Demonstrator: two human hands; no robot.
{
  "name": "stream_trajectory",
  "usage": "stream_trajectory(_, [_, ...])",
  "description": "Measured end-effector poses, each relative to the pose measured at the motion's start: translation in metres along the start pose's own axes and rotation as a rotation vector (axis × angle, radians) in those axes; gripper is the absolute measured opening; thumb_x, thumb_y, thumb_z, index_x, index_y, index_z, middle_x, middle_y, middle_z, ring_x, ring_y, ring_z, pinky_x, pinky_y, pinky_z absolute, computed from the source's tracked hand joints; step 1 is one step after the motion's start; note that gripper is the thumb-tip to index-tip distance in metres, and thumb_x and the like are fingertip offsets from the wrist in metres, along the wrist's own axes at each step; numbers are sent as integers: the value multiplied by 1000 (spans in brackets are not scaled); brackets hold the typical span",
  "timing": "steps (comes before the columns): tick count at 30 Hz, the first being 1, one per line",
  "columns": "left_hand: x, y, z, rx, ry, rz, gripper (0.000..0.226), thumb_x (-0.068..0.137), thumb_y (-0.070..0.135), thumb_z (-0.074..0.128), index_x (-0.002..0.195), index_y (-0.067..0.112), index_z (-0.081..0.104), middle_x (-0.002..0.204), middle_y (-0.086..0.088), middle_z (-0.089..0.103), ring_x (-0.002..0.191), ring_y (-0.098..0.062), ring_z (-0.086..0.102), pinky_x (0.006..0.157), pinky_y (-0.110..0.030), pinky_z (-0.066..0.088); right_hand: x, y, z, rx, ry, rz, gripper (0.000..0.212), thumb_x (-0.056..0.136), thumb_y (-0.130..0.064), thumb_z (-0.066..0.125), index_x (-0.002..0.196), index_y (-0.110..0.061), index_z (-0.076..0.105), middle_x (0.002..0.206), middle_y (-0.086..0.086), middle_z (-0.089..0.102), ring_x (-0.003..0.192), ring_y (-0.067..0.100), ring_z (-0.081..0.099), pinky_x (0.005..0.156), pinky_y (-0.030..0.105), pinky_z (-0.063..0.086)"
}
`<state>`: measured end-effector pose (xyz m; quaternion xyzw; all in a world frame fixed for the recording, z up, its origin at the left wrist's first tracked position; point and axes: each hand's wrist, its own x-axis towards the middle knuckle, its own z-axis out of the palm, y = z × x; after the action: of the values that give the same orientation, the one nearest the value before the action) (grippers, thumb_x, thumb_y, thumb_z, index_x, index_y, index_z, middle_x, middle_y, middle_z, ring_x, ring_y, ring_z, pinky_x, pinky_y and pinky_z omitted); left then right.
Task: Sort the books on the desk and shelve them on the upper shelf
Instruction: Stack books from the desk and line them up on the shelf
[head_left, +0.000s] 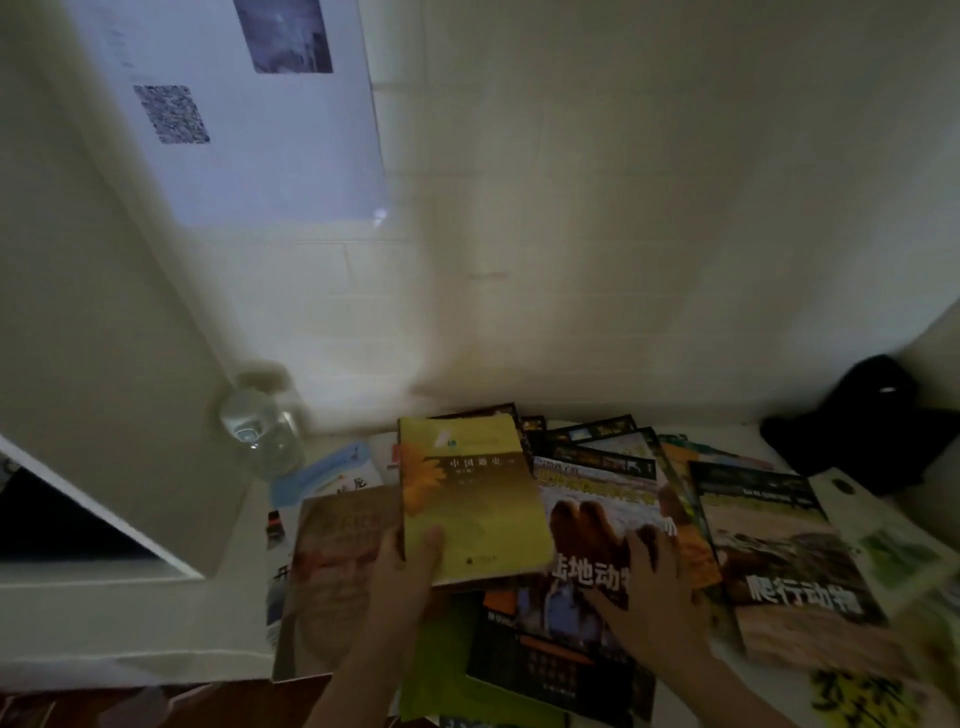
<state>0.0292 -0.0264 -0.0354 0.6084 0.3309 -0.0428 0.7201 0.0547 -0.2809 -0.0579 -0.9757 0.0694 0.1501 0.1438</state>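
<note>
Several books lie spread over the desk at the bottom of the head view. My left hand grips a yellow-green book with an orange flower on its cover at its lower left corner, thumb on top. My right hand rests with spread fingers on a picture book showing camels. To the right lies a reptile picture book. A brown-covered book lies under my left hand's side. The upper shelf is out of view.
A clear glass jar stands at the back left beside a white cabinet side. A dark object sits at the back right corner. The tiled wall rises right behind the books. A blue booklet lies by the jar.
</note>
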Motion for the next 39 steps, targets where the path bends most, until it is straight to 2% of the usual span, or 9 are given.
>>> stream_trajectory(6, [52, -39, 1, 543, 173, 118, 81, 55, 66, 71, 119, 21, 53, 115, -1, 59, 106, -25, 59, 87, -49, 54, -2, 36, -1, 41, 39, 41, 104, 74, -66, 68, 153, -22, 17, 158, 11, 12, 146, 35, 14, 118, 47, 22])
stream_trajectory(12, [46, 9, 8, 524, 73, 9, 56, 69, 21, 83, 116, 11, 55, 107, -3, 64, 93, -21, 63, 69, -33, 56, -1, 23, -5, 354, 30, 124, 113, 64, -32, 90, 151, -14, 21, 150, 16, 31, 133, 35, 39, 102, 45, 44])
stream_trajectory(15, [50, 24, 2, 422, -6, -82, 32, 81, 18, 75, 105, 2, 61, 100, -12, 67, 84, -24, 66, 69, -36, 56, 1, 31, -19, 604, -9, 215, 88, 77, -17, 82, 145, -5, 28, 129, 14, 53, 117, 34, 55, 82, 28, 43])
stream_trajectory(19, [32, 33, 15, 184, -81, -119, 20, 95, 23, 57, 110, 10, 57, 98, -14, 67, 83, -30, 67, 65, -39, 57, 3, 45, -23, 813, -58, 268, 39, 97, -23, 57, 134, -14, 51, 129, 7, 59, 116, 29, 56, 98, 41, 49])
stream_trajectory(24, [11, 54, 3, 329, -79, 155, 24, 97, 26, 53, 117, 12, 50, 101, -5, 64, 81, -18, 64, 61, -29, 51, 5, 69, -29, 831, 13, 334, 14, 99, -20, 54, 111, -15, 57, 113, 9, 63, 99, 28, 61, 89, 47, 54])
stream_trajectory(28, [-13, 84, -35, 268, -61, 241, 42, 86, 31, 68, 122, 15, 54, 111, -15, 67, 92, -36, 68, 79, -57, 55, 1, 87, -37, 768, 115, 328, 12, 99, -12, 51, 109, -12, 56, 103, 11, 62, 85, 22, 58, 73, 36, 51])
stream_trajectory(31, [-31, 96, -47, 100, -164, 234, 39, 82, 25, 64, 120, 21, 59, 111, -13, 70, 93, -38, 69, 79, -60, 54, -2, 88, -41, 851, 120, 299, 13, 99, -9, 51, 111, -12, 55, 99, 10, 61, 75, 12, 56, 62, 27, 48])
stream_trajectory(35, [-40, 90, -26, -102, -251, 139, 29, 90, 18, 57, 119, 23, 62, 111, -14, 70, 93, -39, 69, 73, -59, 55, 3, 74, -40, 1060, -57, 328, 22, 98, -19, 57, 119, -14, 58, 122, 12, 63, 95, 23, 65, 73, 37, 58])
stream_trajectory(39, [-45, 71, 25, -216, -339, 21, 42, 86, 24, 59, 128, 20, 57, 121, -14, 66, 104, -40, 65, 77, -61, 54, 8, 71, -40, 1233, -233, 434, 60, 87, -66, 52, 113, -14, 68, 103, 9, 74, 89, 27, 72, 79, 45, 60])
